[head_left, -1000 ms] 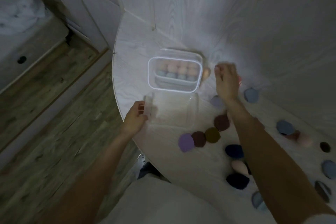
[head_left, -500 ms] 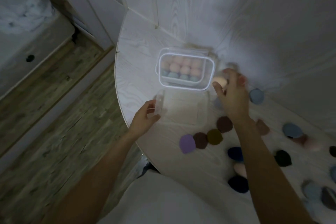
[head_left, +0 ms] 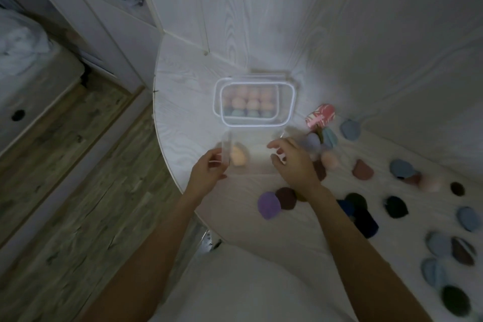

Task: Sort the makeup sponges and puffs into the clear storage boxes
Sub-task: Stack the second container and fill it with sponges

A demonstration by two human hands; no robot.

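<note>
Nearest the person, the left hand [head_left: 207, 174] grips the left wall of an open clear box [head_left: 252, 153] on the white counter [head_left: 183, 112], a peach sponge [head_left: 239, 155] inside it. Over the box's right side, the right hand [head_left: 292, 162] hovers, fingers loosely spread, holding nothing. Beyond both hands sits a lidded clear box [head_left: 254, 102] packed with sponges; loose puffs [head_left: 269, 205] scatter rightward.

light: dim, bluish | brightest: wall [head_left: 261, 34] behind bench [head_left: 183, 117] | blur: hands, clear boxes smeared | edges: wide-angle bending | floor [head_left: 65, 191]: dark, soft
</note>
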